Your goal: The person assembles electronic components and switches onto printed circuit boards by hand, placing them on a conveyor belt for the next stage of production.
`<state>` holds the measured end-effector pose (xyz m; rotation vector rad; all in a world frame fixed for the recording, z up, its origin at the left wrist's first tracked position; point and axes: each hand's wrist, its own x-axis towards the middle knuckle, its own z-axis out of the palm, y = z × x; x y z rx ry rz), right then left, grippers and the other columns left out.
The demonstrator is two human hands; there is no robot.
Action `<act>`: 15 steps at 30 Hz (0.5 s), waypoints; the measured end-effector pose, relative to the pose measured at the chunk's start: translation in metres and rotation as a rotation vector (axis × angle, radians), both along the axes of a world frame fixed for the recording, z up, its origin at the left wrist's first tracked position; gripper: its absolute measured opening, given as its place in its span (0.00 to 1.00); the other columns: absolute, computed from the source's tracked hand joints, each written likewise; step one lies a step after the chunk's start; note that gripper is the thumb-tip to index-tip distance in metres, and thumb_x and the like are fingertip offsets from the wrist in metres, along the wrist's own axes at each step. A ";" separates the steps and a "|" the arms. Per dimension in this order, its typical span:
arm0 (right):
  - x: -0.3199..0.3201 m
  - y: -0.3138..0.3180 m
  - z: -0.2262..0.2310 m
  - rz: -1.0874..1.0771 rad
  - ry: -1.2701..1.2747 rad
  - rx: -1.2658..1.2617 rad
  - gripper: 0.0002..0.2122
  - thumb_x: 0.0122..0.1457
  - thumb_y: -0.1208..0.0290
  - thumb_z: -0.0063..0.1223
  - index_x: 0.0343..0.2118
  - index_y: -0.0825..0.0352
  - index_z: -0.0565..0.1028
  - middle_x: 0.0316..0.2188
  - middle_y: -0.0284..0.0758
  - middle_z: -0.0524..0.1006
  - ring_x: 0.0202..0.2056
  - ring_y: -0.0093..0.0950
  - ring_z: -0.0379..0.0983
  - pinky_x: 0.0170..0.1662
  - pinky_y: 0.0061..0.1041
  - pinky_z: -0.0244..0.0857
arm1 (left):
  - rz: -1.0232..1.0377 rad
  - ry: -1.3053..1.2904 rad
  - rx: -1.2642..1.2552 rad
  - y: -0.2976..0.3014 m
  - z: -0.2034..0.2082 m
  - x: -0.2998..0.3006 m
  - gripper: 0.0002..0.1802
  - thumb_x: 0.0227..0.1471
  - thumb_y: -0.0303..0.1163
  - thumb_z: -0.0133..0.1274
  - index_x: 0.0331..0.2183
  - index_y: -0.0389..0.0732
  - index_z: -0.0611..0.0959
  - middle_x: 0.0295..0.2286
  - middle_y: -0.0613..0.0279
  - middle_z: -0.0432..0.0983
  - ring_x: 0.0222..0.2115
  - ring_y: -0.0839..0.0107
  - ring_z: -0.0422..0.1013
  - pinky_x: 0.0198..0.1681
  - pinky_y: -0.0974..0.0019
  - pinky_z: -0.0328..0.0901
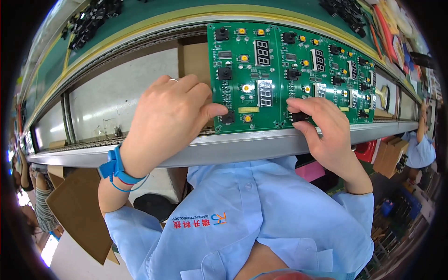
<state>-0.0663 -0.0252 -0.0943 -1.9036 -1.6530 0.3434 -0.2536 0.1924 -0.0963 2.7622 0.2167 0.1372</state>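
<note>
A green circuit board panel (275, 93) lies across the rails in front of me. It carries digit displays (262, 52), yellow buttons (244, 58) and black square components with knobs (225, 73). My left hand (172, 109) is at the panel's left edge, fingers curled. Its thumb tip touches a black component (227, 117) in the near left corner; whatever the curled fingers hold is hidden. With thumb and forefinger, my right hand (324, 123) pinches another black knobbed component (298, 116) at the panel's near edge.
A metal rail (256, 142) runs along the near side, with a chain track (140, 39) on the far side. Piles of black parts (95, 21) lie on the green surface beyond. Cardboard (77, 214) stands lower left. Other people are at both sides.
</note>
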 end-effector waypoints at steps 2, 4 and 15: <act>0.002 -0.004 -0.002 -0.025 -0.024 0.010 0.23 0.41 0.86 0.56 0.45 0.66 0.74 0.31 0.36 0.77 0.34 0.35 0.73 0.36 0.31 0.66 | 0.006 0.019 0.001 0.005 0.008 0.008 0.11 0.47 0.36 0.59 0.26 0.38 0.78 0.24 0.61 0.73 0.21 0.62 0.66 0.27 0.62 0.60; 0.003 -0.006 -0.003 -0.048 -0.049 0.021 0.24 0.41 0.86 0.57 0.47 0.66 0.73 0.31 0.35 0.77 0.34 0.35 0.73 0.36 0.31 0.64 | 0.014 0.037 0.003 0.009 0.014 0.018 0.10 0.48 0.35 0.59 0.26 0.38 0.79 0.24 0.61 0.72 0.21 0.63 0.66 0.27 0.63 0.60; 0.005 0.003 -0.005 0.015 -0.085 0.088 0.23 0.41 0.79 0.61 0.45 0.65 0.76 0.30 0.32 0.78 0.31 0.33 0.73 0.34 0.30 0.64 | 0.218 -0.250 -0.311 0.044 -0.008 0.022 0.10 0.53 0.35 0.57 0.32 0.37 0.83 0.21 0.57 0.74 0.18 0.70 0.68 0.23 0.69 0.62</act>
